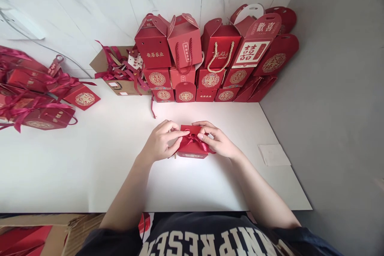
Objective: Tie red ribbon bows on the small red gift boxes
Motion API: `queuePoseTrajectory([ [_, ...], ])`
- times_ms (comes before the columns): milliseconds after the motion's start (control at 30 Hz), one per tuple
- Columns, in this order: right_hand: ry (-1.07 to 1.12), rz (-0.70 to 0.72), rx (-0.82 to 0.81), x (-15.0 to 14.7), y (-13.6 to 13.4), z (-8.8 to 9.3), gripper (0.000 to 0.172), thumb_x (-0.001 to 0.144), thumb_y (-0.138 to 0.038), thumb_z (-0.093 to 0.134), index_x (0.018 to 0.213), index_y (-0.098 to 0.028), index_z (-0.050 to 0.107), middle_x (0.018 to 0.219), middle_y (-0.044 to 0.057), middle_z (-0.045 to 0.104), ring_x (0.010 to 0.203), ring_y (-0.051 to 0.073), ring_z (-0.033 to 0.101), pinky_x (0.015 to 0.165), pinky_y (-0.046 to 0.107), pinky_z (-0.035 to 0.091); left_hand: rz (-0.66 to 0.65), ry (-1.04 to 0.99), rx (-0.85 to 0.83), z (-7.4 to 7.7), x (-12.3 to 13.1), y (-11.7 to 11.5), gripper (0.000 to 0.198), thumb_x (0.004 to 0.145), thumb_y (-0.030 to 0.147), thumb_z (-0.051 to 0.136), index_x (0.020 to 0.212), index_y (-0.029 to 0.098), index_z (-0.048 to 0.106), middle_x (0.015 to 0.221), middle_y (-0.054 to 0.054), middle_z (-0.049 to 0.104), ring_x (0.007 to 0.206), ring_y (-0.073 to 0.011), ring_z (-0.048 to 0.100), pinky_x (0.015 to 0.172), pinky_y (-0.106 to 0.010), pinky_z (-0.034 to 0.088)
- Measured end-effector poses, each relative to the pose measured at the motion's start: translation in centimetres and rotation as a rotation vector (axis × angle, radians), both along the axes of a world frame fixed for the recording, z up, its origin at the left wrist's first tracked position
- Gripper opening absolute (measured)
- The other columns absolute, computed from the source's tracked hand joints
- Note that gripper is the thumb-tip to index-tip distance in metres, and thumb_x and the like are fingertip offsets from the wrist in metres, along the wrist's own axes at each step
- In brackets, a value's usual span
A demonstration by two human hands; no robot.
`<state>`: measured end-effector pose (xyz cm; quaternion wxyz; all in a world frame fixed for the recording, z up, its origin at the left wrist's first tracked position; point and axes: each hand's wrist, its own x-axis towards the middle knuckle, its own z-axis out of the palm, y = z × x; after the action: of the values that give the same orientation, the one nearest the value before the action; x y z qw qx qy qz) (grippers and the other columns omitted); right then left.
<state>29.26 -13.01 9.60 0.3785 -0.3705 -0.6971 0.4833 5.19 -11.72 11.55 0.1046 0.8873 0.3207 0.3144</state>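
A small red gift box (193,155) stands on the white table in front of me, with a gold round pattern on its near side. On top of it sits a red satin ribbon bow (192,138). My left hand (163,141) is at the bow's left side, index finger stretched across it and thumb beneath, pinching its left loop. From the right, my right hand (218,141) curls over the box's edge, with thumb and forefinger closed on the bow's right part. Its other fingers rest along the back of the box. Gold cord ends show at the box's lower left.
Red gift boxes (210,80) are stacked against the tiled wall. A cardboard carton (120,88) of ribbons stands left of them. Ribboned boxes (45,116) lie in a heap at far left. White paper (274,155) lies near the grey partition (336,100) on the right.
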Motion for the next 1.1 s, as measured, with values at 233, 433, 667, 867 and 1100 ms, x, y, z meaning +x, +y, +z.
queuePoseTrajectory([
  [233, -0.004, -0.002, 0.018, 0.0, 0.0, 0.1, 0.032, 0.095, -0.04, 0.051, 0.071, -0.02, 0.058, 0.119, 0.009, 0.06, 0.123, 0.023, 0.051, 0.1, 0.038, 0.04, -0.003, 0.003, 0.054, 0.2, 0.1, -0.3, 0.024, 0.083, 0.015, 0.06, 0.1, 0.027, 0.073, 0.086, -0.004, 0.058, 0.077, -0.0153, 0.052, 0.072, -0.031, 0.049],
  [433, -0.021, -0.012, 0.007, 0.1, 0.0, -0.1, 0.029, 0.094, -0.04, 0.051, 0.075, -0.02, 0.059, 0.126, 0.01, 0.057, 0.12, 0.023, 0.052, 0.094, 0.038, 0.043, 0.03, 0.134, 0.173, 0.7, -0.2, -0.4, 0.017, 0.085, 0.02, 0.059, 0.094, 0.027, 0.072, 0.078, -0.003, 0.06, 0.071, -0.015, 0.052, 0.066, -0.031, 0.045],
  [667, 0.001, -0.007, -0.001, 0.0, 0.1, -0.1, 0.029, 0.094, -0.039, 0.052, 0.074, -0.02, 0.059, 0.129, 0.009, 0.056, 0.121, 0.023, 0.051, 0.093, 0.036, 0.044, 0.035, 0.172, 0.195, 0.2, -0.6, -0.1, 0.027, 0.085, 0.019, 0.057, 0.108, 0.027, 0.07, 0.082, -0.004, 0.06, 0.072, -0.0159, 0.051, 0.068, -0.032, 0.046],
  [867, 0.033, -0.03, -0.012, 0.0, -0.1, 0.0, 0.028, 0.093, -0.04, 0.054, 0.075, -0.021, 0.063, 0.129, 0.009, 0.056, 0.12, 0.024, 0.053, 0.094, 0.038, 0.045, 0.055, 0.219, 0.139, 0.5, 0.2, -0.5, 0.028, 0.088, 0.019, 0.054, 0.111, 0.024, 0.068, 0.095, -0.007, 0.061, 0.084, -0.0188, 0.055, 0.077, -0.034, 0.048],
  [1100, 0.087, -0.035, -0.029, -0.1, -0.1, -0.2, 0.03, 0.093, -0.043, 0.053, 0.075, -0.021, 0.063, 0.13, 0.007, 0.056, 0.121, 0.023, 0.054, 0.103, 0.04, 0.041, 0.131, 0.165, 0.207, 0.3, 1.0, -0.5, 0.02, 0.091, 0.014, 0.05, 0.094, 0.023, 0.068, 0.09, -0.005, 0.06, 0.082, -0.0172, 0.055, 0.076, -0.033, 0.048],
])
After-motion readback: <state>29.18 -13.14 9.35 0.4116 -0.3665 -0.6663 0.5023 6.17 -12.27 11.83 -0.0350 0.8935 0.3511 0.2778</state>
